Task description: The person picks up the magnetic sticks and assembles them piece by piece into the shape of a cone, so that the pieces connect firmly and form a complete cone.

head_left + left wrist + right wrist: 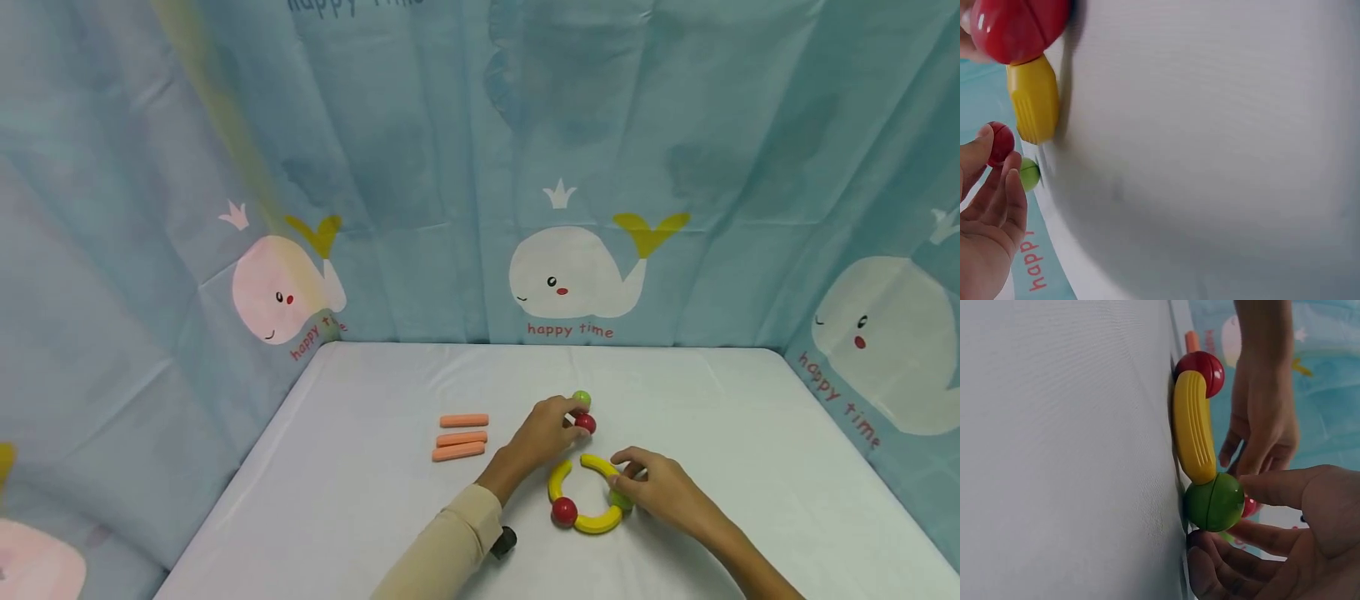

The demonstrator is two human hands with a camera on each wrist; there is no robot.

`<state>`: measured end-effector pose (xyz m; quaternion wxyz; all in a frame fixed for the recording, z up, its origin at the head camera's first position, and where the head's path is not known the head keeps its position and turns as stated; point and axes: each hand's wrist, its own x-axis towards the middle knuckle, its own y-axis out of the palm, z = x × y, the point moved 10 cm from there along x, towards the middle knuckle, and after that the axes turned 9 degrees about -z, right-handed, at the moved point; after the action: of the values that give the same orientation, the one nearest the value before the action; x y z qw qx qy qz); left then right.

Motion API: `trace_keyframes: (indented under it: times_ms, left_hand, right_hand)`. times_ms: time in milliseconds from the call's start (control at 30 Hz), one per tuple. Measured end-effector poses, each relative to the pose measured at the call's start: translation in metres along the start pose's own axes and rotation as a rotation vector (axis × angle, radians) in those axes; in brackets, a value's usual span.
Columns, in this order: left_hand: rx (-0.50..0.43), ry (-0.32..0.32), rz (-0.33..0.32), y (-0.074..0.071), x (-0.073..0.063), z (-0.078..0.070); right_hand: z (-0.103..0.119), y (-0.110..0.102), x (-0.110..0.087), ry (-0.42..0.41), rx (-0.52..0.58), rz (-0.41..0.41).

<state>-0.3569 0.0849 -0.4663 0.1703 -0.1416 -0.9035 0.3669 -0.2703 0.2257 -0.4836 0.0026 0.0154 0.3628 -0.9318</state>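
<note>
With thumb and fingertips my left hand [551,429] pinches a shiny red ball [1002,145] with a seam around it. A green ball [582,399] lies just beyond that hand. My right hand [660,486] holds another green ball [1214,502], thumb on one side and fingers on the other. This ball belongs to a ring on the table, where it meets a curved yellow toy banana [600,524]. A second red ball [564,512] sits at that banana's other end. Two more toy bananas curve up the ring's left [557,482] and right sides, with a gap at the top.
Three orange sticks [460,451] lie side by side on the white table [337,500], left of the left hand. A black device [504,542] shows by the left sleeve. Behind and beside the table hang blue curtains [420,250] printed with whales.
</note>
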Motion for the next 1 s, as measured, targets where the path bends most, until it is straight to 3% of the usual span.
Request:
trace_keyframes:
  times_ms: [533, 1000]
  left_hand:
    - [-0.050, -0.005, 0.063, -0.002, -0.029, 0.009]
    - [-0.117, -0.021, 0.062, -0.003, -0.036, 0.011]
  right_hand:
    - [-0.001, 0.007, 0.019, 0.041, -0.067, -0.035]
    - [-0.008, 0.004, 0.022, 0.061, -0.074, -0.047]
